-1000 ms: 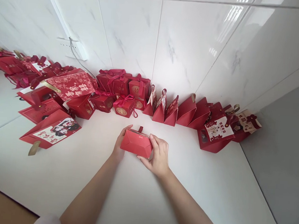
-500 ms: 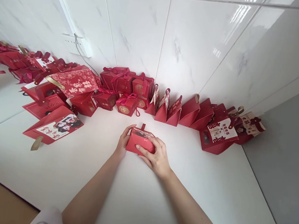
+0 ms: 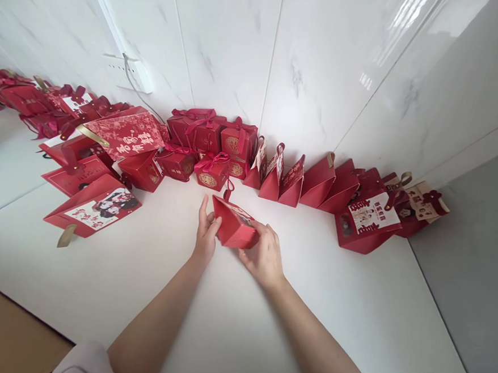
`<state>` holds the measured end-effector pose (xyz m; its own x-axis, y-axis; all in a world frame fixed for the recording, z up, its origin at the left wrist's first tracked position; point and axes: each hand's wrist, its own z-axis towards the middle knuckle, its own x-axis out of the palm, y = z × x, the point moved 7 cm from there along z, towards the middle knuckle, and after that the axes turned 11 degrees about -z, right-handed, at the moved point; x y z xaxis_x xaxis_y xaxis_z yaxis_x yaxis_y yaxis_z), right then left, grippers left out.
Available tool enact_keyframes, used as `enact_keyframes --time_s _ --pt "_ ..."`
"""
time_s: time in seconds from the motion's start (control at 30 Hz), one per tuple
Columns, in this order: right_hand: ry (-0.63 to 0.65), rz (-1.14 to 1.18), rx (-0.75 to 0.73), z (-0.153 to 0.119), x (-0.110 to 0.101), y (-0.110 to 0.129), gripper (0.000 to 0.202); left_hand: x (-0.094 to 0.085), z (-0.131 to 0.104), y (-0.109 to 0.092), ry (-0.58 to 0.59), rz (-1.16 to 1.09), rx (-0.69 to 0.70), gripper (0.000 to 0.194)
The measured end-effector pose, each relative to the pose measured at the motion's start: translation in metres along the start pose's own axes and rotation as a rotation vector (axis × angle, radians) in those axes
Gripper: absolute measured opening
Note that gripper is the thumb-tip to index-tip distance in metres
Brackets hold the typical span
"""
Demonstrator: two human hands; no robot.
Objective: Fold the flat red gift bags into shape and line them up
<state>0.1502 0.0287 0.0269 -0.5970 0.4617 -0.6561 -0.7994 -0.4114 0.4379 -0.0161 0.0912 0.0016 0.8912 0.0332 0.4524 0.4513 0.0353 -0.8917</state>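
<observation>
A red paper gift box (image 3: 234, 226) with a pointed top, a dark red strap loop and a printed white panel is tilted between my hands, above the white table. My right hand (image 3: 265, 256) grips its right end, with fingers on the upper side and the thumb underneath. My left hand (image 3: 205, 237) is upright at the box's left side, its fingers apart and its thumb next to the red edge. Whether that thumb touches the box, I cannot tell. Behind the held box stands a small square red box (image 3: 212, 172) with a gold emblem and ribbon.
Red ribbon-tied boxes (image 3: 195, 130) are stacked by the tiled wall. Several pointed red boxes (image 3: 290, 184) line up to their right. More red boxes (image 3: 94, 207) stand at the left, and one with a white label (image 3: 372, 215) at the right. A cable runs from the wall socket (image 3: 126, 74).
The held box has turned and tilted, its strap end now higher and its underside more toward me. My left hand has loosened from its side and its fingers have straightened.
</observation>
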Motion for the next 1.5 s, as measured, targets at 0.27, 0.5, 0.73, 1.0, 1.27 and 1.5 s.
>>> enact_keyframes --time_s 0.27,0.5,0.73,1.0,1.27,1.5 --pt "0.183 0.22 0.403 -0.01 0.02 -0.032 0.075 0.051 -0.023 0.016 0.408 0.045 -0.125 0.064" --pt "0.176 0.329 0.292 0.0 0.013 -0.024 0.061 0.052 -0.025 0.002 0.478 0.183 0.076 0.064" --pt "0.166 0.133 0.226 0.001 0.016 -0.027 0.051 0.042 -0.022 0.008 0.445 0.143 0.074 0.066" --pt "0.199 0.12 0.137 0.001 0.014 -0.021 0.062 0.042 -0.016 -0.001 0.378 0.119 0.047 0.06" --pt "0.221 0.56 0.352 0.005 0.009 -0.027 0.046 0.029 -0.014 0.008 0.374 0.281 0.115 0.084" --pt "0.152 0.721 0.618 -0.004 0.031 -0.064 0.039 0.013 0.0 0.009 0.143 0.122 -0.018 0.082"
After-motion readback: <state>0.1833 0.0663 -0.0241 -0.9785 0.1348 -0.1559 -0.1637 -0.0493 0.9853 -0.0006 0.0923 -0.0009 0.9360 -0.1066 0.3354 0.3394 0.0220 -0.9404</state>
